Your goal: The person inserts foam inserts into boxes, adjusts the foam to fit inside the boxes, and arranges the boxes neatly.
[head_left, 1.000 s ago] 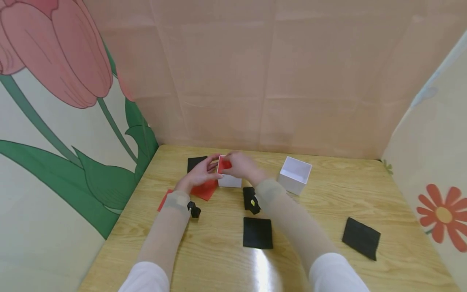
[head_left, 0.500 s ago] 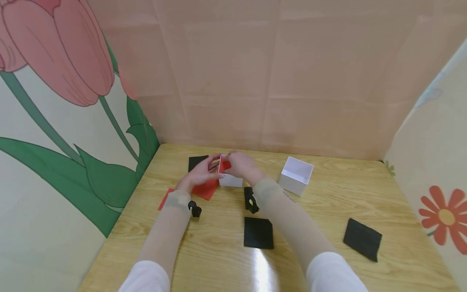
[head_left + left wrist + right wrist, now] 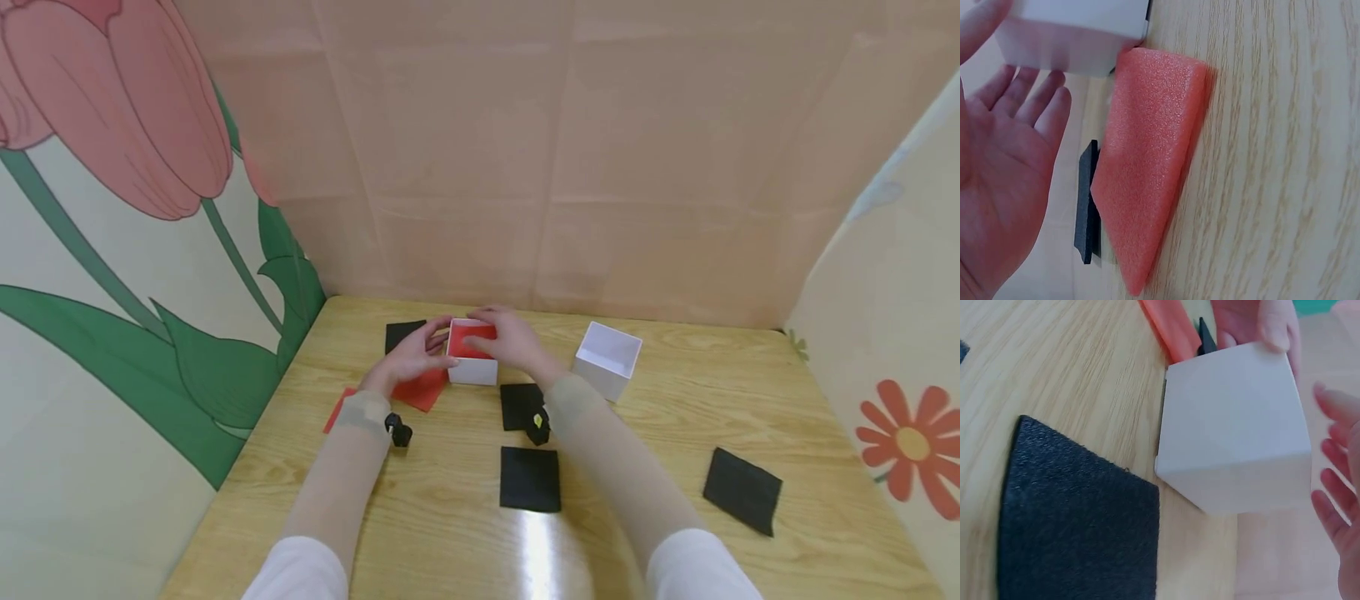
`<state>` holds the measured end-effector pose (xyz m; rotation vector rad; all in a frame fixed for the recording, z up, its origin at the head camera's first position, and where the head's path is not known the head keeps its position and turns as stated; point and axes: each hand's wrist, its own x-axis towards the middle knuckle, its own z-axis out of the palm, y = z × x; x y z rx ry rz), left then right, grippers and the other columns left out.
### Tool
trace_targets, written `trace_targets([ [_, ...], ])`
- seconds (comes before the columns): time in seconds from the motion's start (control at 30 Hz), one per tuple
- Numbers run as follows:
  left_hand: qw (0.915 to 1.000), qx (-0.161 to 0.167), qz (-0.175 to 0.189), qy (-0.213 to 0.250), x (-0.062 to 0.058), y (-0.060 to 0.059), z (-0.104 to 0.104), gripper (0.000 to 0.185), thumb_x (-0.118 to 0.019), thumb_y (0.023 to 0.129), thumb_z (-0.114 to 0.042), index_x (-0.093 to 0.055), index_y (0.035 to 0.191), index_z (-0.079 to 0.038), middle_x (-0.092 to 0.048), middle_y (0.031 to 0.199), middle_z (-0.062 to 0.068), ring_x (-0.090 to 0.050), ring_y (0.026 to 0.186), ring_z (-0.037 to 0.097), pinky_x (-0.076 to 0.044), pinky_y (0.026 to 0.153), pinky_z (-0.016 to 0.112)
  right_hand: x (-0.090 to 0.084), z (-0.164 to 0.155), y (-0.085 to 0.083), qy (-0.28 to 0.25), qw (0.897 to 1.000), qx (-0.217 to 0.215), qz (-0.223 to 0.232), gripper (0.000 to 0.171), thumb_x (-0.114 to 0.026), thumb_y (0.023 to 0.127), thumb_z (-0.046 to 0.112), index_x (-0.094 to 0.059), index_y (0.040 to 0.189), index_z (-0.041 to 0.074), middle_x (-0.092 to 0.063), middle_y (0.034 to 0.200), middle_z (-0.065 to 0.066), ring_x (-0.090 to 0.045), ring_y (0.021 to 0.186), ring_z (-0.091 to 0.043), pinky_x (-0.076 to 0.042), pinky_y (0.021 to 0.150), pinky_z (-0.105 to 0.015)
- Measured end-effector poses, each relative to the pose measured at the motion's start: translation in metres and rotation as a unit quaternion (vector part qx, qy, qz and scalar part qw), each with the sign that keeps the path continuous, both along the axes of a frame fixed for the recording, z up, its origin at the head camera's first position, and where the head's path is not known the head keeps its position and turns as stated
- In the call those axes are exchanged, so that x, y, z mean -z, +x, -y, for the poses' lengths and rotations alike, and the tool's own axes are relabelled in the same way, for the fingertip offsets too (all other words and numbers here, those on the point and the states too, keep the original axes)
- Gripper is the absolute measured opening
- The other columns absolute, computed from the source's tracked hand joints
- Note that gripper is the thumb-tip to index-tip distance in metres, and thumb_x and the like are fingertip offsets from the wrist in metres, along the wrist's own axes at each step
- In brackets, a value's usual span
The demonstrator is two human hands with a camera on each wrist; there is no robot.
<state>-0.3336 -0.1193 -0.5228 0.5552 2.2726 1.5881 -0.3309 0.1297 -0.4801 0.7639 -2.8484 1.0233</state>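
A white open box point(image 3: 472, 369) stands on the wooden table point(image 3: 450, 517) with a red foam sheet point(image 3: 472, 341) lying in its top. My left hand point(image 3: 411, 357) rests against the box's left side; the left wrist view shows that hand point(image 3: 1004, 175) with its palm open and fingers straight beside the box point(image 3: 1072, 37). My right hand point(image 3: 512, 340) lies flat over the box's right rim, fingertips on the red sheet. In the right wrist view the box point(image 3: 1235, 431) fills the middle and my right hand point(image 3: 1338, 487) hangs open at its right.
A red foam piece point(image 3: 422, 388) point(image 3: 1154, 169) lies left of the box, and another red piece point(image 3: 337, 410) nearer the edge. Black foam squares lie at the back left point(image 3: 403, 333), under my right wrist point(image 3: 519, 406), front centre point(image 3: 530, 478) and right point(image 3: 742, 489). A second white box point(image 3: 607, 359) stands right.
My right hand has slid to the right off the box's top, uncovering the red sheet inside. My right forearm shifted right, baring the black square. The left hand stayed put.
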Motion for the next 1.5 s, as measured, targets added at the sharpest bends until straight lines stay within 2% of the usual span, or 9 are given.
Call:
trace_targets([
  [0.2, 1.0000, -0.001, 0.001, 0.001, 0.002, 0.000, 0.002, 0.097, -0.086, 0.094, -0.028, -0.027, 0.170, -0.016, -0.033, 0.172, 0.001, -0.038, 0.156, 0.026, -0.040, 0.121, 0.041, 0.009, -0.015, 0.008, -0.110, 0.992, 0.026, 0.047, 0.084, -0.084, 0.093, 0.044, -0.046, 0.163, 0.017, -0.041, 0.167, -0.010, -0.043, 0.149, -0.035, -0.043, 0.118, -0.057],
  [0.3, 1.0000, -0.003, -0.001, -0.001, 0.003, 0.000, 0.002, 0.097, -0.086, 0.094, -0.027, -0.027, 0.170, -0.016, -0.033, 0.172, 0.001, -0.038, 0.156, 0.026, -0.041, 0.120, 0.041, 0.014, -0.019, 0.012, -0.121, 0.989, 0.024, 0.085, 0.095, -0.085, 0.091, 0.046, -0.037, 0.168, 0.018, -0.035, 0.171, -0.008, -0.038, 0.153, -0.037, -0.040, 0.120, -0.058],
  [0.43, 1.0000, -0.005, -0.005, -0.004, 0.004, -0.001, 0.002, 0.097, -0.086, 0.094, -0.027, -0.027, 0.170, -0.015, -0.034, 0.172, 0.001, -0.040, 0.155, 0.026, -0.042, 0.119, 0.041, 0.023, -0.026, 0.015, -0.125, 0.982, 0.032, 0.139, 0.108, -0.088, 0.086, 0.051, -0.028, 0.171, 0.021, -0.032, 0.173, -0.008, -0.041, 0.150, -0.042, -0.043, 0.117, -0.057],
  [0.67, 1.0000, -0.003, -0.008, -0.002, 0.006, -0.002, 0.001, 0.098, -0.086, 0.094, -0.028, -0.027, 0.170, -0.015, -0.033, 0.172, 0.000, -0.039, 0.155, 0.027, -0.041, 0.120, 0.042, 0.035, -0.036, 0.014, -0.187, 0.966, -0.007, 0.178, 0.106, -0.088, 0.090, 0.033, -0.023, 0.172, 0.015, -0.028, 0.175, -0.009, -0.037, 0.154, -0.040, -0.042, 0.119, -0.053],
  [0.77, 0.9999, -0.001, -0.010, 0.000, 0.006, -0.003, 0.001, 0.098, -0.086, 0.094, -0.027, -0.026, 0.171, -0.014, -0.033, 0.172, 0.001, -0.039, 0.155, 0.027, -0.041, 0.120, 0.041, 0.039, -0.039, 0.012, -0.202, 0.962, -0.014, 0.185, 0.105, -0.087, 0.090, 0.031, -0.023, 0.172, 0.016, -0.031, 0.174, -0.007, -0.038, 0.154, -0.036, -0.042, 0.119, -0.050],
  [1.0, 0.9999, -0.003, -0.011, -0.006, 0.004, -0.002, -0.002, 0.098, -0.086, 0.094, -0.028, -0.027, 0.170, -0.014, -0.034, 0.172, 0.001, -0.040, 0.155, 0.028, -0.042, 0.119, 0.041, 0.047, -0.048, 0.008, -0.208, 0.960, -0.020, 0.187, 0.102, -0.088, 0.090, 0.030, -0.027, 0.172, 0.022, -0.033, 0.173, 0.000, -0.039, 0.155, -0.028, -0.043, 0.119, -0.046],
  [1.2, 0.9998, -0.006, -0.010, -0.015, 0.001, 0.001, -0.005, 0.098, -0.086, 0.094, -0.030, -0.026, 0.171, -0.017, -0.033, 0.172, 0.001, -0.039, 0.155, 0.027, -0.042, 0.119, 0.041, 0.050, -0.051, 0.008, -0.231, 0.952, -0.009, 0.201, 0.098, -0.089, 0.089, 0.030, -0.033, 0.169, 0.028, -0.040, 0.169, 0.002, -0.042, 0.152, -0.029, -0.046, 0.116, -0.048],
  [1.33, 0.9995, -0.007, -0.015, -0.028, 0.000, 0.002, -0.004, 0.097, -0.085, 0.095, -0.030, -0.025, 0.171, -0.019, -0.033, 0.173, 0.001, -0.039, 0.155, 0.027, -0.043, 0.119, 0.041, 0.051, -0.049, 0.009, -0.245, 0.948, -0.014, 0.202, 0.095, -0.088, 0.089, 0.026, -0.034, 0.168, 0.026, -0.039, 0.169, -0.001, -0.039, 0.153, -0.032, -0.043, 0.118, -0.051],
  [1.5, 0.9977, -0.009, -0.031, -0.059, -0.002, 0.002, 0.001, 0.096, -0.084, 0.095, -0.033, -0.027, 0.171, -0.022, -0.034, 0.172, 0.000, -0.038, 0.156, 0.026, -0.041, 0.121, 0.042, 0.048, -0.043, 0.010, -0.241, 0.950, -0.019, 0.196, 0.095, -0.086, 0.091, 0.024, -0.031, 0.169, 0.025, -0.036, 0.170, -0.002, -0.037, 0.154, -0.035, -0.040, 0.121, -0.053],
])
